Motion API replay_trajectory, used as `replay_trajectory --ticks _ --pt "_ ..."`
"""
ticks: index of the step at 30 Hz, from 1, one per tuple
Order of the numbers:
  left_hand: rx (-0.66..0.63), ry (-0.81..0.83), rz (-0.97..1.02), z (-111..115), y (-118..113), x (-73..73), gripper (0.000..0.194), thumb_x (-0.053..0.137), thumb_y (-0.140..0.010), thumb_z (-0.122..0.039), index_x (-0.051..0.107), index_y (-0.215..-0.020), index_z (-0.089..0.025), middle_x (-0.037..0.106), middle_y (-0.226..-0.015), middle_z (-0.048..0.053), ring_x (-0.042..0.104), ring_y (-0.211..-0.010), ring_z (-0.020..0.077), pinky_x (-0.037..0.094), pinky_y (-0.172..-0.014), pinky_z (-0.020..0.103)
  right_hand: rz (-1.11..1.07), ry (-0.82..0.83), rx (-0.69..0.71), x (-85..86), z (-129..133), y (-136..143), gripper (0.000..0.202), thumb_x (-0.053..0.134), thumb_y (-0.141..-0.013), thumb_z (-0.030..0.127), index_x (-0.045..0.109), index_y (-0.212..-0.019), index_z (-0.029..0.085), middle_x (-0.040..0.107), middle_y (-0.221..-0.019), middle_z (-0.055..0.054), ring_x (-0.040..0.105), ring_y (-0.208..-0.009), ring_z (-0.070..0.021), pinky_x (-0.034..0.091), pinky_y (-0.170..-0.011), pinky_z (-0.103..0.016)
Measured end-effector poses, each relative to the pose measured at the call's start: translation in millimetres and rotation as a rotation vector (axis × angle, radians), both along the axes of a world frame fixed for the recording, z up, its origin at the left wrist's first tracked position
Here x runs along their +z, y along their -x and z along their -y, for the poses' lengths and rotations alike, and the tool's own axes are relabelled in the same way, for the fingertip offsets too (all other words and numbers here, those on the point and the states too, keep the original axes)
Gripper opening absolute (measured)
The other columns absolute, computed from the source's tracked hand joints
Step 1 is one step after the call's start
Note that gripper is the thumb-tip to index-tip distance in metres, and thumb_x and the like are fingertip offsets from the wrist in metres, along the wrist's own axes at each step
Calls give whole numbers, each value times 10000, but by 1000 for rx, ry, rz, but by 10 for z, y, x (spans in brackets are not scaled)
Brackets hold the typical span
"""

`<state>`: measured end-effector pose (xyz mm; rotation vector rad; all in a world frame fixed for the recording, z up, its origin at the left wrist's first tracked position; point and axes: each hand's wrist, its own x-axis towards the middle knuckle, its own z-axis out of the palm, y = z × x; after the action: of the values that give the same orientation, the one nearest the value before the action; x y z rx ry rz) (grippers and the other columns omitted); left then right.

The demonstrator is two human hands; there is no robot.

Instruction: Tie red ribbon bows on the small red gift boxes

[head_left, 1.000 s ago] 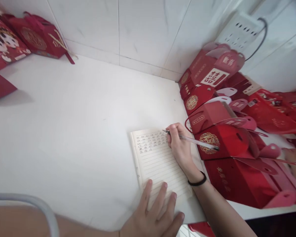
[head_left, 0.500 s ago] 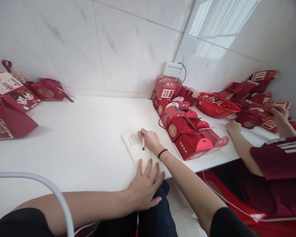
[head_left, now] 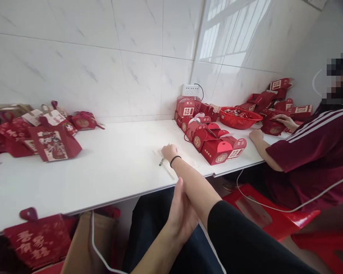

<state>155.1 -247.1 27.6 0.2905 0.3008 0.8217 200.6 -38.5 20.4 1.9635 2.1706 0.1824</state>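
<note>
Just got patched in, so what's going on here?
The right hand is over a notebook, a pen showing beside it; whether it grips the pen is unclear. The left hand is open by the right forearm, near the person's lap. Farther right, a co-worker's hand is at a red box beside the red basin.

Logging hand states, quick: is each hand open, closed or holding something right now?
Left hand: open, at the right forearm, contact unclear; nothing seen held.
Right hand: closed on a pen, over the notebook.
</note>
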Motion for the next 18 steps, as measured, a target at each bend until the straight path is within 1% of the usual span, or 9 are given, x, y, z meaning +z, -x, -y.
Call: replay_trajectory --ticks 2,4,5,7,9,11,14,16,18 --pt "43 43 36 37 37 95 587 388 -856 -588 569 -1091 -81 626 -1012 166 584 -1010 303 456 -889 410 29 -1 13 98 58 194 164 540 -911 202 624 -974 77 653 -920 -98 650 -788 -192 558 -659 -350" --pt "86 44 49 84 75 150 604 343 -842 -621 584 -1017 -96 619 -975 153 591 -964 296 467 -851 412 35 -31 58 203 128 384 150 519 -877 91 640 -919 13 659 -879 -180 664 -743 -252 554 -568 -380" --pt "110 40 60 115 90 168 581 327 -841 -614 585 -984 -114 612 -964 138 591 -940 279 469 -836 403 30 -51 88 255 169 475 159 506 -847 43 644 -896 -19 655 -861 -225 666 -723 -285 545 -524 -396" --pt "144 33 95 187 106 190 476 318 -852 -541 577 -928 -150 590 -952 104 579 -895 231 461 -823 370 13 -84 152 355 268 655 185 486 -789 -20 648 -873 -53 646 -843 -279 665 -704 -327 528 -462 -411" --pt "159 3 124 260 101 192 342 332 -851 -424 564 -893 -176 562 -951 78 554 -874 189 440 -823 336 -12 -104 218 441 396 842 228 470 -761 -53 653 -896 -41 649 -873 -281 667 -732 -330 529 -452 -404" --pt "153 -49 129 324 74 163 268 337 -836 -353 551 -876 -197 535 -951 65 529 -879 176 416 -830 330 -45 -113 297 513 555 1040 268 455 -760 -71 658 -923 -10 654 -915 -262 668 -779 -316 537 -471 -388" --pt "101 -89 148 408 -1 60 239 334 -832 -371 519 -835 -219 494 -910 44 495 -856 169 387 -829 346 -100 -128 437 612 841 1334 278 440 -810 -52 662 -949 41 658 -963 -226 661 -861 -286 546 -530 -361" --pt "11 -97 199 463 -63 -20 240 384 -812 -430 481 -780 -212 457 -841 29 476 -794 156 375 -815 342 -134 -149 526 688 1052 1499 271 431 -848 -25 656 -972 62 655 -991 -214 648 -916 -270 545 -573 -346" --pt "-100 -108 258 518 -119 -77 282 476 -759 -476 434 -721 -199 417 -774 12 460 -733 144 366 -791 327 -159 -175 599 777 1274 1624 266 418 -873 -7 644 -990 69 647 -1011 -212 639 -943 -261 538 -605 -341"
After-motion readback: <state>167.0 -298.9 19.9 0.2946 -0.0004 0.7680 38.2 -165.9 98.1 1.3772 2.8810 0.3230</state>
